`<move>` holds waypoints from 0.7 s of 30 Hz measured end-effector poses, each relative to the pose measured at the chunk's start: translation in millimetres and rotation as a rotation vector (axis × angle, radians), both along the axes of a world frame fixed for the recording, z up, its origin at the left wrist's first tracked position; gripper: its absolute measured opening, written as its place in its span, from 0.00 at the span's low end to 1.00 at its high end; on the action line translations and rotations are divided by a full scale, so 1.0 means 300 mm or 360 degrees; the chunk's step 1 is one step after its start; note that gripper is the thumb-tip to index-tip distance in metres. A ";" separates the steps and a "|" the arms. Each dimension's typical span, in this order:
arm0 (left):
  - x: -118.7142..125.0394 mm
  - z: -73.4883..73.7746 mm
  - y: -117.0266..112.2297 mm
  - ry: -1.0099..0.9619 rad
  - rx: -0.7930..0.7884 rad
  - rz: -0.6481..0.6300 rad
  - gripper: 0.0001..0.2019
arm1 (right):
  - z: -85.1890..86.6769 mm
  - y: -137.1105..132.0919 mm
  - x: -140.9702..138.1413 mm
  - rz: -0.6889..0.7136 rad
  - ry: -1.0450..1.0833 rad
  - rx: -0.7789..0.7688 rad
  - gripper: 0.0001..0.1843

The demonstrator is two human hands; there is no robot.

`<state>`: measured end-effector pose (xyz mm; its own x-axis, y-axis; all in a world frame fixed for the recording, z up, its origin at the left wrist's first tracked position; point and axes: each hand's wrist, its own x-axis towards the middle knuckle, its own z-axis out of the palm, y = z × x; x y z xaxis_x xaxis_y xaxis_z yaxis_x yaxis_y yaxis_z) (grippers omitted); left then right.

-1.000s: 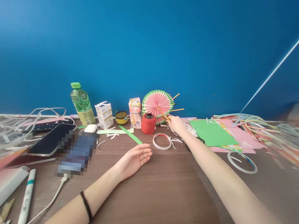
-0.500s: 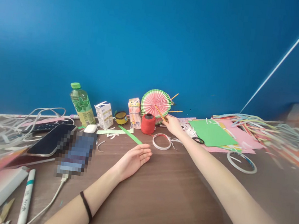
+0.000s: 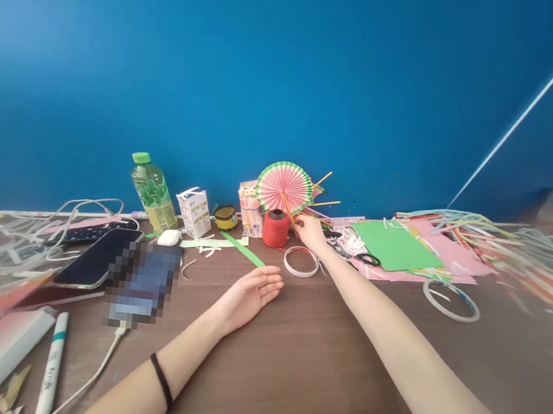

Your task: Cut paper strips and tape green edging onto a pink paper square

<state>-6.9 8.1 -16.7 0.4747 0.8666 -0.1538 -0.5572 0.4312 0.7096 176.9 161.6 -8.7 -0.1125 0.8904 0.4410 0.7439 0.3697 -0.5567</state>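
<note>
My right hand (image 3: 310, 231) reaches to the back of the table, its fingers closed on the thin yellow stick of a round pleated paper fan (image 3: 284, 184). The fan is pink with a white and green rim, like a watermelon slice, and leans upright near the blue wall. A red thread spool (image 3: 275, 229) stands in front of its lower part. My left hand (image 3: 252, 298) lies on its side on the table with fingers stretched out, holding nothing. Just beyond its fingertips lies a green paper strip (image 3: 243, 250). A tape roll (image 3: 302, 250) lies between the two hands.
Behind the left hand stand a green-capped bottle (image 3: 154, 195), a white box (image 3: 194, 213) and a yellow tape roll (image 3: 225, 217). Phones, cables and a marker (image 3: 52, 367) lie left. Green paper (image 3: 395, 245), scissors (image 3: 368, 259) and another tape roll (image 3: 450, 301) are at right.
My right hand has shifted slightly left, and the fan has moved left with it, covering more of the patterned packet behind. My left hand stays in place.
</note>
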 end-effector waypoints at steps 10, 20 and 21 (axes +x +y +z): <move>0.005 0.006 -0.002 0.0018 -0.0014 0.0013 0.09 | 0.001 -0.009 -0.009 -0.0013 -0.0162 0.0008 0.06; 0.006 0.007 -0.006 0.0012 -0.0014 0.0009 0.09 | 0.032 -0.028 -0.010 -0.0020 -0.0529 -0.0073 0.12; 0.007 0.007 -0.005 0.0012 -0.0015 0.0009 0.09 | 0.034 -0.029 -0.013 -0.0024 -0.0568 -0.0080 0.13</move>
<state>-4.8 6.6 -14.6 0.4685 0.8678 -0.1657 -0.5543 0.4348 0.7097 173.1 153.0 1.6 -0.2384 0.9126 0.3322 0.8999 0.3362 -0.2778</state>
